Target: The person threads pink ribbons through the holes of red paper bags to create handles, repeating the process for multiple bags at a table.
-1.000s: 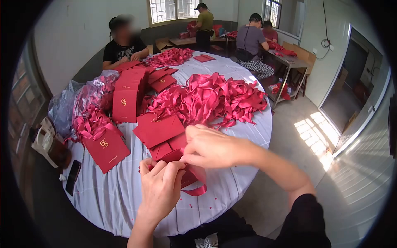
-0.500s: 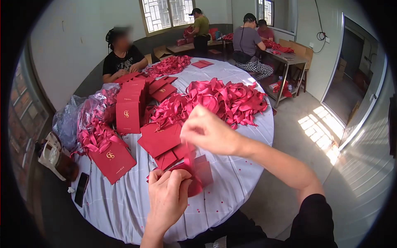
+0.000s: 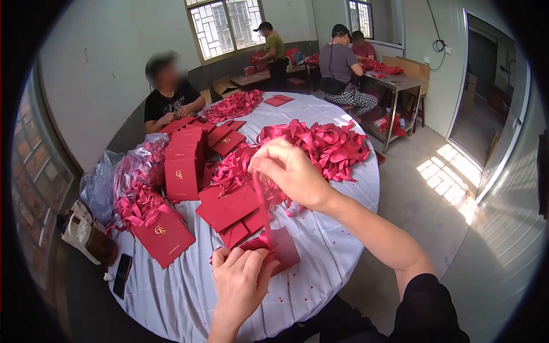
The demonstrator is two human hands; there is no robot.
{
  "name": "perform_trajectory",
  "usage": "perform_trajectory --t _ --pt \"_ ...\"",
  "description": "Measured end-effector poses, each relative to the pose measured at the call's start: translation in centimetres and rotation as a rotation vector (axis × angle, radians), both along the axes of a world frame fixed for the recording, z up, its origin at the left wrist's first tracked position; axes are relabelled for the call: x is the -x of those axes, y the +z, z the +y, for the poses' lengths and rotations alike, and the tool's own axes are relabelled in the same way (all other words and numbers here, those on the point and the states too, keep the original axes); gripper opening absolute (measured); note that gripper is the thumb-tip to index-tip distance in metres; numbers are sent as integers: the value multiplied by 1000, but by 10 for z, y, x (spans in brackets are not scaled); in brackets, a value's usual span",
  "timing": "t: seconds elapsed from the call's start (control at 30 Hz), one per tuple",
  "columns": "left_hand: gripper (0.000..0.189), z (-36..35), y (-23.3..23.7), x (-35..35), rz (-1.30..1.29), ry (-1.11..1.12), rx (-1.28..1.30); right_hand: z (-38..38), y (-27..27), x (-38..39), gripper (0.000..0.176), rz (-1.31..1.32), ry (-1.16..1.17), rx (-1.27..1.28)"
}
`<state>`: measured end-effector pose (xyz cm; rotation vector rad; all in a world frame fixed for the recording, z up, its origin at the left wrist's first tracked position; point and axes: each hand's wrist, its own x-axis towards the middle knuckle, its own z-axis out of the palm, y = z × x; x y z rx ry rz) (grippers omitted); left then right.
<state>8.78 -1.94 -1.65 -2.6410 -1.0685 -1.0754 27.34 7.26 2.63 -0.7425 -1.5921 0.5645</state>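
My left hand [image 3: 242,281], low in the middle of the head view, has its fingers closed on a flat red paper bag [image 3: 287,251] near the table's front edge. Higher up, my right hand [image 3: 293,174] pinches a red ribbon [image 3: 262,206]. That ribbon runs taut and slightly blurred down to the bag at my left fingers. Just behind the held bag lie several loose red paper bags [image 3: 230,208]. A large heap of red ribbons [image 3: 326,148] spreads beyond my right hand. How the ribbon joins the bag is hidden by my fingers.
A row of red bags with gold print [image 3: 182,177] stands left of centre, beside a plastic sack [image 3: 143,163] and ribbons. A phone [image 3: 122,275] lies at the table's left edge. Across the round table [image 3: 326,228] sits a person [image 3: 171,100]; others work behind.
My right hand has shifted slightly right and down, its fingers still on the ribbon. My left hand stays at the bag. The whole view has tilted a little.
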Motion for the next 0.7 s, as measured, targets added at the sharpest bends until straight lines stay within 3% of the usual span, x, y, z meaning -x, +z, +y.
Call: perform_trajectory --t 0.07,0.1,0.17,0.27,0.33,0.4,0.43,0.53,0.7 --pt "19 1 -5 0 -4 28 -68 -2 -2 -15 43 -128 244 324" --pt "19 1 -6 0 -8 33 -68 -16 -3 -20 65 -231 102 475" --pt "15 2 -7 -1 -39 21 -85 -25 -22 -34 79 -474 22 527" --pt "14 3 -9 -2 -45 30 -83 -46 -42 -35 91 -431 177 574" --pt "14 2 -8 -2 -42 33 -80 -45 -48 -38 87 -483 236 539" --pt "13 1 -8 -2 -31 36 -79 -42 -46 -35 68 -623 358 590" --pt "13 1 -9 -3 -34 36 -87 -42 -49 -30 56 -511 370 519" --pt "13 1 -10 -4 -34 37 -98 -45 -48 -16 52 -332 382 407" --pt "13 0 -11 -5 -34 44 -115 -43 -47 3 32 13 525 495"
